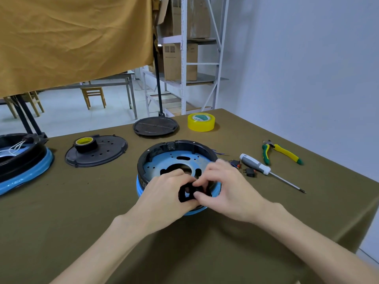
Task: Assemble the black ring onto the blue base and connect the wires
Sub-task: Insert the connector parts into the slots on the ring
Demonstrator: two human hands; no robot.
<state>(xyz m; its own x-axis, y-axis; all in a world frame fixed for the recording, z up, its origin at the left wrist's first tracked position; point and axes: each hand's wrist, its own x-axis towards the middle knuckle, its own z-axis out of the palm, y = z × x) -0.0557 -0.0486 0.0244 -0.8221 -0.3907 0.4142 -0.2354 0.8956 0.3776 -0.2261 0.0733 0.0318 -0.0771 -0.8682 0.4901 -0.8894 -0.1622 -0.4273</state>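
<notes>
Black ring [162, 149] sits seated on the blue base [172, 160] near the middle of the table [82, 201], its wall standing up around a blue plate pierced with small holes and a large central cutout. Blue shows again below the ring at the near rim. My left hand [164, 193] and right hand [227, 189] meet over that near rim, fingers of both curled round a small black frame-shaped part [185, 194] that I pinch between them. Thin dark wires [220, 153] poke out past the ring's far right side.

I can read no writing on anything; the print on the yellow tape roll [201, 122] by the far edge is too small to read.

At the left edge a second blue-and-black housing [24, 160] holds white wires. A black tape roll [86, 143] rests on a flat black cover [96, 151]. Toward the right edge lie a screwdriver [264, 169] and green-and-yellow pliers [281, 151].
</notes>
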